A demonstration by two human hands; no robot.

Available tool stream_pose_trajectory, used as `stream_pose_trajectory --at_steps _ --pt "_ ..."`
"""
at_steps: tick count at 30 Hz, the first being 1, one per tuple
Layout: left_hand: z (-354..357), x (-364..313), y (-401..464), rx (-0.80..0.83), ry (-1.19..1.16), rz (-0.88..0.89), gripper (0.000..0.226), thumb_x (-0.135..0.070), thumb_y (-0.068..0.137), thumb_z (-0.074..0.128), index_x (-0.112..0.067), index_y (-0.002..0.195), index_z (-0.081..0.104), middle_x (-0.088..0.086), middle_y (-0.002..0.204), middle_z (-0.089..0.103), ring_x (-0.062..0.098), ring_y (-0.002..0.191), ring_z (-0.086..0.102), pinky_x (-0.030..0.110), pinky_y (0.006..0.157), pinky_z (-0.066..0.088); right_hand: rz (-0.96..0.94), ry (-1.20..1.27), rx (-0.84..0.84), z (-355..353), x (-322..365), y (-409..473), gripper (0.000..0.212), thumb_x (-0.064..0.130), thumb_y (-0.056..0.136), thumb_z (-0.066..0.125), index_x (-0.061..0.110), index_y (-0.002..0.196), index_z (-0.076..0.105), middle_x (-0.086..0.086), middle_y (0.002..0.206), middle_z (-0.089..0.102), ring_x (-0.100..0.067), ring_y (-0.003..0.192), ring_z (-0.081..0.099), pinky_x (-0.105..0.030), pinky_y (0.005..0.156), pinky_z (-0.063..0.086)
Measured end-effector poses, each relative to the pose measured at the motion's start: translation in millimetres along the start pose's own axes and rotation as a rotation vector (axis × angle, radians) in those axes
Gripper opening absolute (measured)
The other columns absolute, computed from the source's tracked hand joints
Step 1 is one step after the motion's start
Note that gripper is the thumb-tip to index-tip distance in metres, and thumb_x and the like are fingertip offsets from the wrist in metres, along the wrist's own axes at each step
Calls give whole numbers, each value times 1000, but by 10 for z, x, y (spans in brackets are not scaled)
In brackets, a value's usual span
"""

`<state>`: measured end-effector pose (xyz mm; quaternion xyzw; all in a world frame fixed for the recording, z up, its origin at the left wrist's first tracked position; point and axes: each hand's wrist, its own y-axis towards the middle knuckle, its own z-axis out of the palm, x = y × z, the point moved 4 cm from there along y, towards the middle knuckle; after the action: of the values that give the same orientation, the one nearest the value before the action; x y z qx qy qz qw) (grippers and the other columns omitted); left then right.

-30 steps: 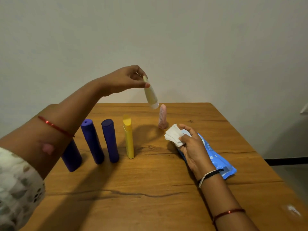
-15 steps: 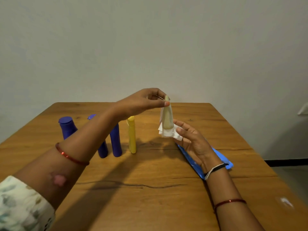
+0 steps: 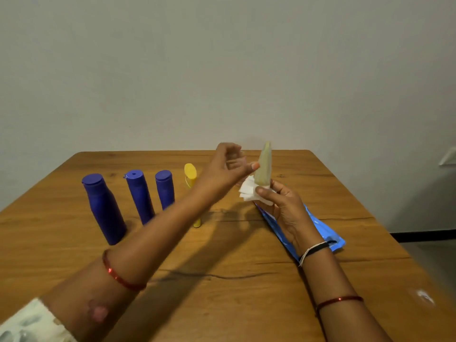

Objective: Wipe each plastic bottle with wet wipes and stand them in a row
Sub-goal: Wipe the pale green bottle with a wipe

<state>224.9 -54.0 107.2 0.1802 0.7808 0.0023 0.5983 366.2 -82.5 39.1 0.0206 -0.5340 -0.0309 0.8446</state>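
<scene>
The pale tube (image 3: 264, 166) stood upright in the air above the middle of the table (image 3: 222, 304), its lower end wrapped in a white wipe (image 3: 248, 192) and pinched by the right hand (image 3: 283, 206). The left hand (image 3: 225, 166) had its thumb tip against the tube's side, its other fingers curled and blurred. To the left, three blue bottles (image 3: 104, 208) and a yellow bottle (image 3: 191, 175) stood in a row, well back from the near edge. A blue wipes pack (image 3: 325, 233) lay under the right wrist, near the right edge. No writing could be read. Bare wood lay in front.
</scene>
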Motion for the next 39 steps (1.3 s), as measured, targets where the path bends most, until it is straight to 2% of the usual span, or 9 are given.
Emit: stream_pose_trajectory --at_steps 5,10,14,19,22,28,32,35,39 --pt "333 491 -406 -119 -148 -79 41 -29 84 71 -21 120 56 -9 117 61 3 102 60 15 77 52 -184 -423 -235 -116 -30 45 21 15 79 74 16 100 70 0 89 74 -17 85 69 -32 77 56" --pt "406 653 -336 -241 -169 -24 25 -15 87 67 -25 109 63 -8 106 69 5 100 65 22 85 50 -449 -941 -299 -6 -43 -21 26 17 78 73 13 103 67 4 91 63 -12 83 58 -17 71 42" --pt "425 666 -372 -310 -222 -26 22 -19 90 64 -35 105 62 -11 102 71 1 96 66 27 84 54 -567 -1049 -204 139 -70 -69 23 19 86 65 14 108 64 7 95 61 -9 86 55 -18 73 40" --pt "369 662 -373 -286 -262 -27 22 -18 89 65 -29 108 61 -9 105 70 3 98 67 33 90 54 -262 -688 -150 -10 -120 3 48 17 76 76 24 121 59 3 113 66 -11 105 61 -30 93 48" --pt "321 687 -392 -248 -365 -37 40 -32 79 72 -18 115 62 -1 112 70 14 105 67 42 94 52 -206 -400 -134 -70 -66 25 50 -3 77 70 11 124 59 -4 120 64 -19 112 61 -40 100 46" --pt "297 710 -437 -230 -284 -40 49 -37 75 69 -16 118 61 0 114 68 10 103 66 42 93 54 -194 -488 -49 20 -156 -2 51 -8 77 66 28 114 60 -1 115 66 -14 106 63 -23 88 50" --pt "288 772 -436 -201 -270 -86 38 -27 81 72 -20 117 62 -7 107 71 8 100 67 43 92 54 -132 -694 -239 -162 -55 2 53 -11 78 59 21 120 60 14 97 63 1 87 59 -11 76 48" --pt "279 803 -429 -173 -239 -104 39 -24 83 71 -19 120 60 -5 107 70 8 101 66 40 92 54 -82 -419 -254 -204 -22 -7 48 -14 79 55 19 113 65 4 102 68 -13 93 65 -30 84 55" --pt "289 834 -406 -128 -311 -171 24 -18 87 67 -27 108 58 3 103 70 20 95 70 47 88 56 5 -204 -111 -123 -15 -20 43 -19 80 49 11 107 64 3 88 73 -11 79 70 -22 69 57"
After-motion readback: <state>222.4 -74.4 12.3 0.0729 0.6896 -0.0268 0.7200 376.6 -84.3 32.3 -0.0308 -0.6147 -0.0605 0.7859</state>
